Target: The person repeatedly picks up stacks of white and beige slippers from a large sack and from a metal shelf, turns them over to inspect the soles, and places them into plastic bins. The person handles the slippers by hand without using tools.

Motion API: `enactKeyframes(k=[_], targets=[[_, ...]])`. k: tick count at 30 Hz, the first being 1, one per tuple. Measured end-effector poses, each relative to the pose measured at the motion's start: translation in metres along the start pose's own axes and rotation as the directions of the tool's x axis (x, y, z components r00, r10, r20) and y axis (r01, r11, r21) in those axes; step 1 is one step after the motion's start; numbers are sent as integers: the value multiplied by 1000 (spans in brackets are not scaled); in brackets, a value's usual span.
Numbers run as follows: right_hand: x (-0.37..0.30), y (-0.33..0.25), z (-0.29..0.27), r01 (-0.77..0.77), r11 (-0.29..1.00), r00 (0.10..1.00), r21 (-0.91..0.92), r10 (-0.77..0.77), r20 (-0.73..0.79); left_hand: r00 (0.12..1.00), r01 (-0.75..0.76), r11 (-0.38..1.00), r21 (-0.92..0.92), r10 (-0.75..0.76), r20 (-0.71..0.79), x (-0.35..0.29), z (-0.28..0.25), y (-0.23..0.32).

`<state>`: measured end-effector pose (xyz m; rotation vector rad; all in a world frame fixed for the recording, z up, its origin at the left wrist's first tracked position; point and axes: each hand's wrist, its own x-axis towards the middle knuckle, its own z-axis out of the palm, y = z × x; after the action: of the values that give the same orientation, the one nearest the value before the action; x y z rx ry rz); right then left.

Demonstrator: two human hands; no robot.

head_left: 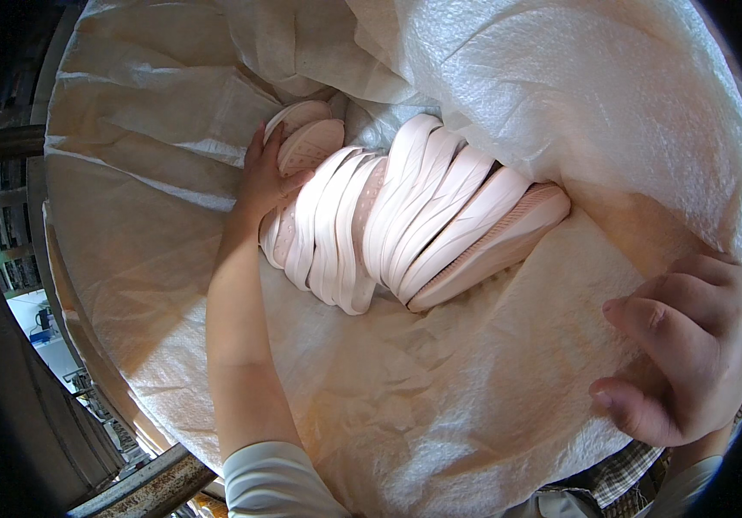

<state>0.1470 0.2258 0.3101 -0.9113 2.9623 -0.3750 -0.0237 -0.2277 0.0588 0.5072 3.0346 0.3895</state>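
On the head view I have pale pink shoe soles (405,203) inside a whitish sack (155,160), near the middle of my picture. They lean on edge against one another in a row that runs left to right. At the row's right end the soles' long axis slants from lower left to upper right; farther left it stands nearer to upright in the picture.

I count two hands, one sack and a pair of soles (315,148) at the far left end. The row itself overlaps too tightly for me to count it surely.

The left hand (263,177) is at that pair, fingers along their left side and thumb stretched toward the row; I cannot tell whether it grips. The right hand (690,337) is by the sack's right side, fingers loosely bent, with a wide gap between thumb and forefinger.

The lower ends of some soles are hidden behind others. Both sleeves (271,475) are cut off by the lower edge, and the shelves (8,237) at left are hard to make out.
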Motion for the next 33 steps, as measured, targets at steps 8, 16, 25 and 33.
enactKeyframes(k=[8, 16, 25, 33], targets=[[-3, 3, 6, -26, 999, 1000, 41, 26, -11, 1000, 6, 1000, -5, -6, -7, -1, -3, 4], [1, 10, 9, 36, 987, 998, 158, -29, -50, 994, -16, 996, -83, 7, -113, -5, -4, 10], [11, 1, 7, 64, 980, 984, 191, -30, -174, 946, 121, 891, -438, -237, -221, 0, 2, 5], [12, 5, -1, -13, 988, 997, 151, 1, 76, 954, 28, 981, -190, -83, -288, -2, -2, -1]])
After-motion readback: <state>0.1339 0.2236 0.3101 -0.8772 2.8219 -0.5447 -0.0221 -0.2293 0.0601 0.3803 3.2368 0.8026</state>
